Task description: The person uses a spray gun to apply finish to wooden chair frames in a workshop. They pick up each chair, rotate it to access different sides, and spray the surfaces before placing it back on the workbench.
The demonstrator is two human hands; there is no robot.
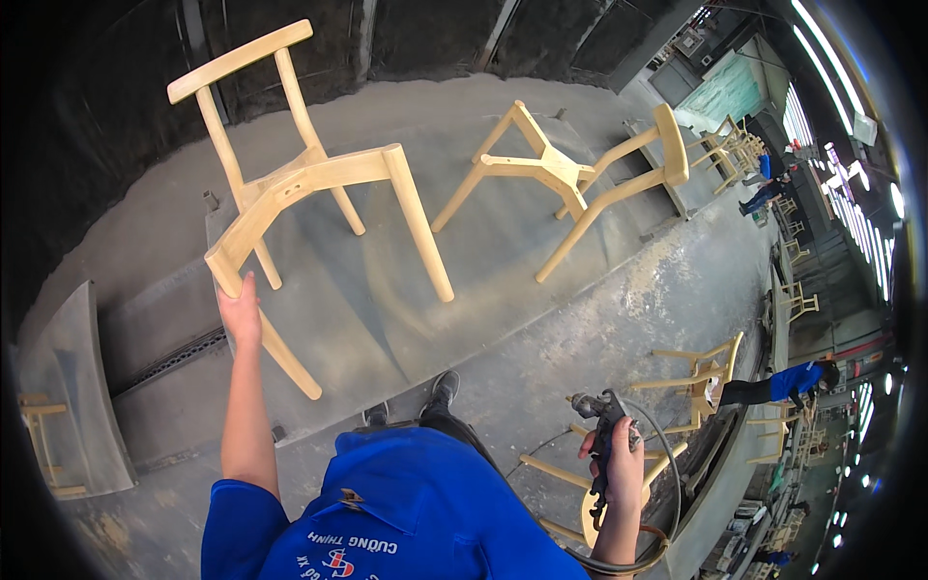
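Note:
A pale wooden chair frame (333, 172) without a seat panel stands tilted in view on a grey metal platform (387, 338). My left hand (242, 314) is closed around the top of its near left leg, just below the corner of the seat rail. At the right, clear of that chair, my right hand (626, 464) grips a dark spray gun (603, 435) with a hose (679, 483) looping down beside my forearm. The gun's nozzle points up and left; whether a finger is on its trigger I cannot tell.
A second chair frame (527, 167) rests farther right on the platform, on its side or tipped over. More wooden chair parts (561, 472) stand behind my right hand. A co-worker in blue (795, 381) bends at the far right near another chair frame (710, 382). Dark panels (425, 39) line the back.

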